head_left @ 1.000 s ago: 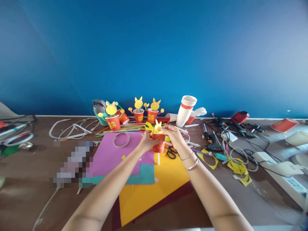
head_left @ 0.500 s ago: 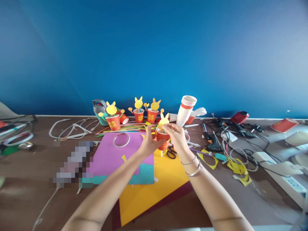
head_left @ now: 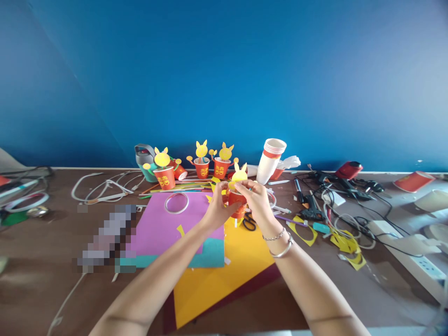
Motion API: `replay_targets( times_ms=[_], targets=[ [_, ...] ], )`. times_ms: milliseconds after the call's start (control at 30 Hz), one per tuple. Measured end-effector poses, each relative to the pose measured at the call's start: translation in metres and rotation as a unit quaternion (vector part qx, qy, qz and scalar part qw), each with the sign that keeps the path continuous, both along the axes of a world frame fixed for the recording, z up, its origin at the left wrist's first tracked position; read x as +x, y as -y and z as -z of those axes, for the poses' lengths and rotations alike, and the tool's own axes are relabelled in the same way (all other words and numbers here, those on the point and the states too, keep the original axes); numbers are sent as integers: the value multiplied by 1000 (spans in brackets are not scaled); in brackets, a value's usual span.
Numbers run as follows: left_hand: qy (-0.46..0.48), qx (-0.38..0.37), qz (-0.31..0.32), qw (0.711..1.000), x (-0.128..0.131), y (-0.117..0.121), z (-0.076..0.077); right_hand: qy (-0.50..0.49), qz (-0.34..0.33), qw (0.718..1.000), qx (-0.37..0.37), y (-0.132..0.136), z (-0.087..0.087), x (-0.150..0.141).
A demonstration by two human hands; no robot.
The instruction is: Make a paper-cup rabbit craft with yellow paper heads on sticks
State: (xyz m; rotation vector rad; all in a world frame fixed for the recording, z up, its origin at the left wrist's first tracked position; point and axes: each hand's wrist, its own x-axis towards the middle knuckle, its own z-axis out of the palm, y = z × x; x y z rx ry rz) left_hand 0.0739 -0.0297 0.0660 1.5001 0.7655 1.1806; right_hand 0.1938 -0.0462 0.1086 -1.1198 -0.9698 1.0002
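A red paper cup [head_left: 239,213] with a yellow paper rabbit head [head_left: 239,173] above its rim is held over the orange sheet, a short white stick poking out below. My left hand [head_left: 217,205] wraps the cup's left side, thumb across its front. On the other side, my right hand [head_left: 258,198] has closed fingers at the rim, just under the head. Whether these fingers grip the rim or a small part beside it is hidden. Similar figures in cups stand behind: a left cup [head_left: 164,178], a middle cup [head_left: 202,169] and a right cup [head_left: 221,168].
Purple paper [head_left: 157,228] with a tape roll [head_left: 176,203] lies left, over a teal sheet [head_left: 213,254] and an orange sheet [head_left: 206,294]. Black-handled scissors [head_left: 249,222] lie beside the held cup. A white cup stack [head_left: 268,163], a glue gun [head_left: 311,208], cables and yellow scraps [head_left: 346,242] are right.
The rabbit head and cup have shifted slightly right, the head a touch higher. My left fingertips have moved up and in towards the rim, closer to my right fingers.
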Motion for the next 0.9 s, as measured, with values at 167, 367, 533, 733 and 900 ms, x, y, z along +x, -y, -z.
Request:
replay_targets(
  times_ms=[167,367,533,733,900],
  targets=[
    [3,2,0,1000,0,1,-2,15,7,1000,-4,0,0,-2],
    [0,11,-6,1000,0,2,-4,60,27,998,15,-1,0,-4],
    [-10,20,-15,1000,-1,2,-3,82,34,996,13,1,1,-5],
    [-2,17,-10,1000,0,4,-3,133,54,989,26,0,6,-6],
    [43,-22,23,999,0,8,-12,250,116,959,68,2,6,-7]
  ],
)
